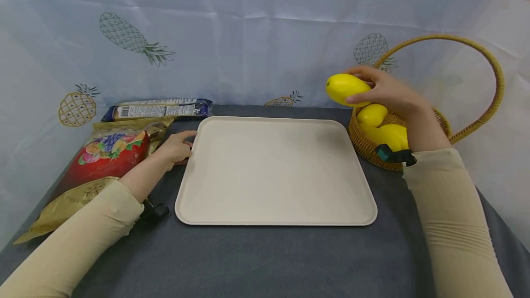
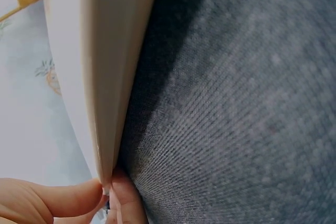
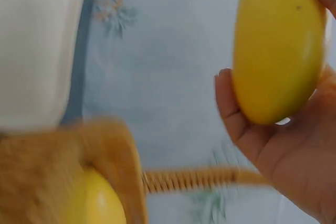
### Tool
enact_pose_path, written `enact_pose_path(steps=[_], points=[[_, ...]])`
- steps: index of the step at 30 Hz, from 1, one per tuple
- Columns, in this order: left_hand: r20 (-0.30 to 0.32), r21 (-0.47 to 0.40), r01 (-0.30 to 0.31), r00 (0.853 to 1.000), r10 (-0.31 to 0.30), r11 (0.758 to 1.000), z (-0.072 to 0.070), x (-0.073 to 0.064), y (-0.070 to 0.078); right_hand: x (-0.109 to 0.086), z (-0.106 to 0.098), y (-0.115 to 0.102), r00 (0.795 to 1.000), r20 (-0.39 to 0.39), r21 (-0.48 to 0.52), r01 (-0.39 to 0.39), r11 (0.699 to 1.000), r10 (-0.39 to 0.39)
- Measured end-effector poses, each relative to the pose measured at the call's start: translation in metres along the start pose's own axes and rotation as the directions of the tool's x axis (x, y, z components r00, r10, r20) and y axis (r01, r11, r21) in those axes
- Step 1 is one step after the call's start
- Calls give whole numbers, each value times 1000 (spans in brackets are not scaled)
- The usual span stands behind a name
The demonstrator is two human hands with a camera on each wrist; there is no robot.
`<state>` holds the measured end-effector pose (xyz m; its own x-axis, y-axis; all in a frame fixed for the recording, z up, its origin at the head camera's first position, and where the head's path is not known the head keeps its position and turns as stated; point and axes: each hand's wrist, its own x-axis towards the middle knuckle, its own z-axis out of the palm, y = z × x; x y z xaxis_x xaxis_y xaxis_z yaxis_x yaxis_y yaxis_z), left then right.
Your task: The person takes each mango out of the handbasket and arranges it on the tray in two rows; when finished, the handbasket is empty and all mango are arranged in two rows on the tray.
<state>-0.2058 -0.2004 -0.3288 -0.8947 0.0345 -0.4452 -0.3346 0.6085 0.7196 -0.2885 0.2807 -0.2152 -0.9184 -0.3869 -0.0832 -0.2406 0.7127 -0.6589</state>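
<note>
My right hand (image 1: 387, 88) grips a smooth yellow mango (image 1: 347, 89) above the wicker basket (image 1: 364, 148) at the back right. In the right wrist view the mango (image 3: 278, 51) lies between my thumb and curled fingers, raised over the basket's rim. Several more yellow fruits (image 1: 393, 134) lie inside the basket, partly behind my wrist. My left hand (image 1: 175, 147) is at the left edge of a cream tray (image 1: 275, 174). Up close in the left wrist view, thumb and fingers (image 2: 73, 198) pinch the tray's rim (image 2: 105, 103).
Left of the tray lie a red and gold snack bag (image 1: 109, 155) and, behind it, a long blue-ended packet (image 1: 161, 108). The basket's tall handle (image 1: 498, 77) arches up at the right. A pineapple-print cloth (image 1: 248, 49) hangs behind the dark tablecloth (image 1: 265, 261).
</note>
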Motion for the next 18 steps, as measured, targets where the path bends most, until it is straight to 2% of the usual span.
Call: enact_pose_path(steps=[4, 9, 13, 18], points=[[-4, 0, 2, 1000, -2, 1000, 0, -1, 1, 19, 26, -13, 996, 44, 91, 78, 993, -82], [-9, -4, 2, 1000, -2, 1000, 0, 0, 0, 41, 60, -25, 982, 73, 206, 155, 966, -173], [-7, -8, 0, 1000, 0, 1000, 0, 1, -1, 55, 83, -35, 979, 71, 231, 170, 958, -191], [-7, -8, -3, 1000, 3, 1000, 0, 1, -2, 71, 109, -44, 966, 109, 314, 191, 930, -235]])
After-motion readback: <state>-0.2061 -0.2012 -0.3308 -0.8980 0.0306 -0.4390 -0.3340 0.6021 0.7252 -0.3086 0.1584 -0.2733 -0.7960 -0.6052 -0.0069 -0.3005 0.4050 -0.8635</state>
